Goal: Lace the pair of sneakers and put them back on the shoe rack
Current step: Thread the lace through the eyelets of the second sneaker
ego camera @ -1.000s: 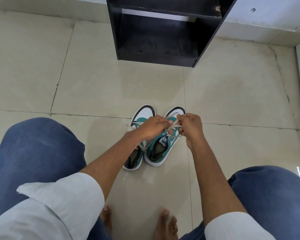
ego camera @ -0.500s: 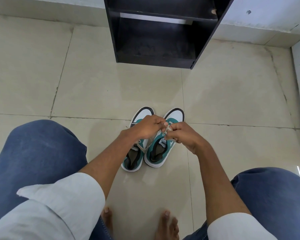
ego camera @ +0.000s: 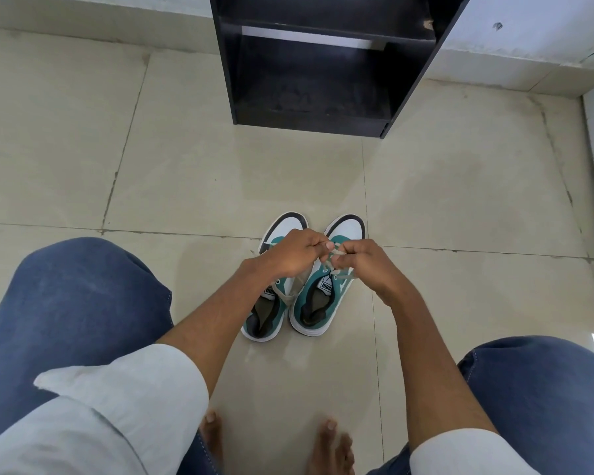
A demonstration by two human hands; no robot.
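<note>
Hands — left (ego camera: 294,253), right (ego camera: 366,265) — pinched on pale lace (ego camera: 333,255), just above right-side sneaker (ego camera: 323,293) on floor.

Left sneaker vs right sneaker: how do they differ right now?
1. The right sneaker has its lace pinched by both hands, left hand and right hand; the left sneaker is not being worked, though a lace end drapes across it.
2. The left hand covers most of the left sneaker's front; the right sneaker shows more of its tongue label.

Shared: teal and white with dark toe trim, upright side by side on the floor, toes toward the black rack.
</note>
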